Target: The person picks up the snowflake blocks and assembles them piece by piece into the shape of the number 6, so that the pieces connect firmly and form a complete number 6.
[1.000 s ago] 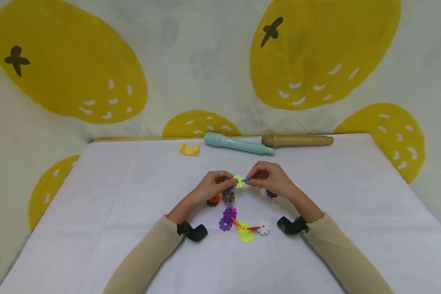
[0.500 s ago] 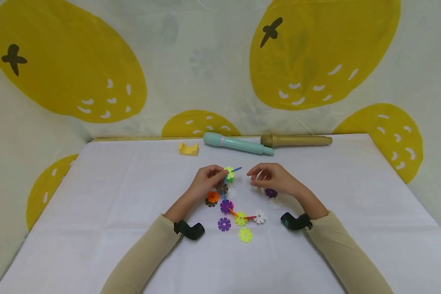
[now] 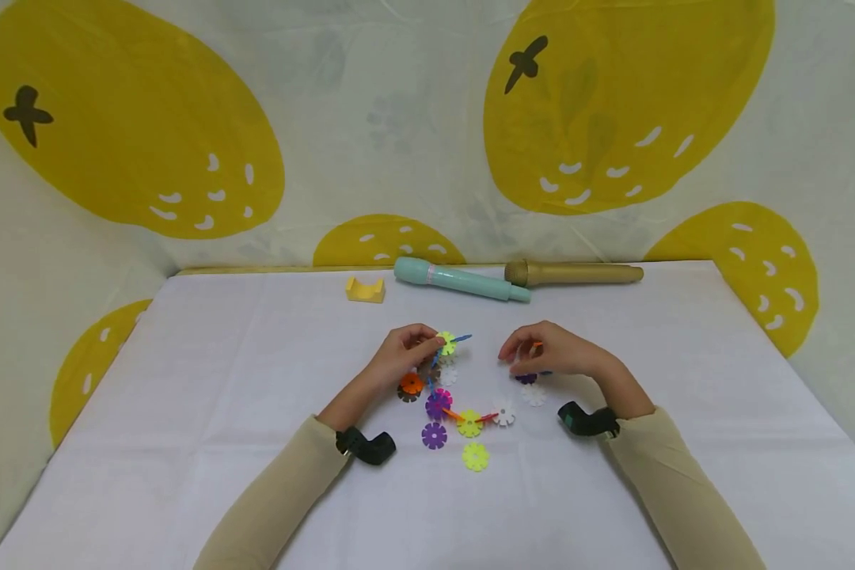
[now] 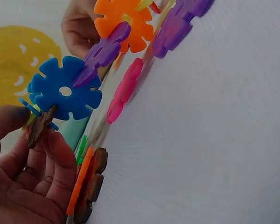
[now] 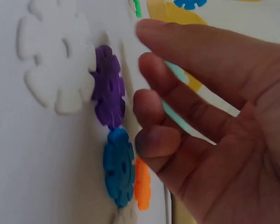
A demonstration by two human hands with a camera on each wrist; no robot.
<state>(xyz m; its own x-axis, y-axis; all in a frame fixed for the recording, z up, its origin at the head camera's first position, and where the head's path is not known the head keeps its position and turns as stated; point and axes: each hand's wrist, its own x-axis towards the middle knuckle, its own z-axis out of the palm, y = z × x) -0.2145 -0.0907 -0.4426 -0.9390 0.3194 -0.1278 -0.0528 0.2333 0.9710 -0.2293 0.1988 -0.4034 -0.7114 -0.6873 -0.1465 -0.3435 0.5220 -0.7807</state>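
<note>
My left hand pinches the upper end of a chain of interlocked plastic snowflake discs, at a yellow-green disc with a blue disc slotted on edge into it. The chain runs down through a purple disc and a yellow disc to a white disc. In the left wrist view, a brown disc sits at the fingertips. My right hand hovers with fingers loosely bent and nothing between them, beside a loose purple disc and a blue disc.
Loose discs lie around the chain: a purple one, a yellow one, an orange one and a white one. Towards the back edge are a yellow cradle-shaped block, a mint microphone-shaped toy and a gold one.
My right hand has let go of the blue disc at the chain's end and moved right, over the loose discs. The left hand has shifted slightly left with the chain.
</note>
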